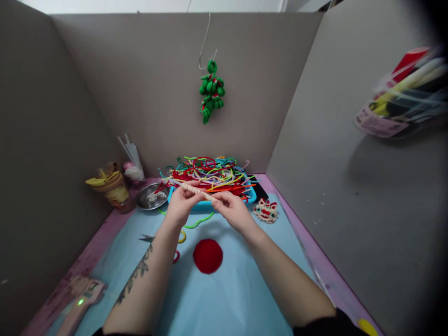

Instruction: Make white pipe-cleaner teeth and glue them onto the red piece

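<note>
Pinched between both hands is a cream, ridged fuzzy strip (199,192), like a crimped pipe cleaner, held above the front of a blue tray (252,198). My left hand (181,205) grips its left end, and my right hand (232,210) has the right end between thumb and fingers. On the light blue sheet beneath them lies a round red felt-like disc (207,256). A bright green pipe cleaner (200,222) curves behind it. Scissors (146,238) are partly hidden by my left forearm; yellow and red loops show on its other side.
Many coloured pipe cleaners (210,172) heap up in the tray. At left are a metal bowl (143,199), a pot (117,189) and a pink tool with a green light (84,298). A red-and-cream face ornament (266,211) lies right. Grey panels (157,93) enclose the table; a green ornament (212,91) hangs there.
</note>
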Demonstrator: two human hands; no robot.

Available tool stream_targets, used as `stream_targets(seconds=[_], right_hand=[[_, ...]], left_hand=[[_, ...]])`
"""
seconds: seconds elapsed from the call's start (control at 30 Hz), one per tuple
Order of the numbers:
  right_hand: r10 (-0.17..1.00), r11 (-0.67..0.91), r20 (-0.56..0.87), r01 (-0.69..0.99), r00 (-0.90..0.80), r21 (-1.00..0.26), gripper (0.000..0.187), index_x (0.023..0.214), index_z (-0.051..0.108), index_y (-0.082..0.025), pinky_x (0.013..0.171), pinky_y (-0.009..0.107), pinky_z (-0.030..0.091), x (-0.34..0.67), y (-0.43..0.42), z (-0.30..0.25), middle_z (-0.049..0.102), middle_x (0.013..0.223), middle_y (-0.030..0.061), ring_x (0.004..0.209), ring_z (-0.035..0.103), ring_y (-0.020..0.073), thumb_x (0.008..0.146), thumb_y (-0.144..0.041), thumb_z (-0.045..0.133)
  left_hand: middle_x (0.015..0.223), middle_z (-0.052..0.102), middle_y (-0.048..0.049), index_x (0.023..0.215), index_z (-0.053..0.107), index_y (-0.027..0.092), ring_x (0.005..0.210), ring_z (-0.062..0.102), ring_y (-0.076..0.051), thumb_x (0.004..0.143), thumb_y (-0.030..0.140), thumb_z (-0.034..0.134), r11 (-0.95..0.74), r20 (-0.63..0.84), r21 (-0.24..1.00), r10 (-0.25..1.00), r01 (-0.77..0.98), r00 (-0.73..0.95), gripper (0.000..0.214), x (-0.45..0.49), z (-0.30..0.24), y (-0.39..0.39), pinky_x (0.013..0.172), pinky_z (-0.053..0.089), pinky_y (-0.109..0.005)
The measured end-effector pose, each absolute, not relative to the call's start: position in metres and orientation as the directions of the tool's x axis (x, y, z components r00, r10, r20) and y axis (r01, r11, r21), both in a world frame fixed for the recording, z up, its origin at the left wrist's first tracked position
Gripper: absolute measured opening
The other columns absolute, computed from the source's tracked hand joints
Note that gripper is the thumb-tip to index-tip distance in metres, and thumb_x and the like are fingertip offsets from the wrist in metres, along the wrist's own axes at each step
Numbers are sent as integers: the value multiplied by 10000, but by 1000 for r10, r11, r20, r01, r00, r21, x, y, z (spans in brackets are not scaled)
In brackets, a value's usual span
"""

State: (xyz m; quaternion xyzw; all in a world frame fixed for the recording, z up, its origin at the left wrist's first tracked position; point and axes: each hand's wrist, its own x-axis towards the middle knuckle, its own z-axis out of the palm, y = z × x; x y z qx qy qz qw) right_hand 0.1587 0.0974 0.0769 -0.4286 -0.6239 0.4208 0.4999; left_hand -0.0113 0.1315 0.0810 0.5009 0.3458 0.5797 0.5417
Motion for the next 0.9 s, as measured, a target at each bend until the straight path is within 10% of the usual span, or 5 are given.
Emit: stream_targets(seconds=[0.9], right_hand=[[989, 146, 146, -85, 6, -986, 306, 777, 609, -165, 446, 227, 453, 160, 99, 75, 599, 598, -10, 495, 571, 117, 669, -435, 701]], left_hand=[[813, 707, -51, 1000, 566, 153, 748, 676, -160, 550, 293, 825, -207, 184, 904, 978, -375, -97, 538, -24, 92, 136, 728, 524, -287]])
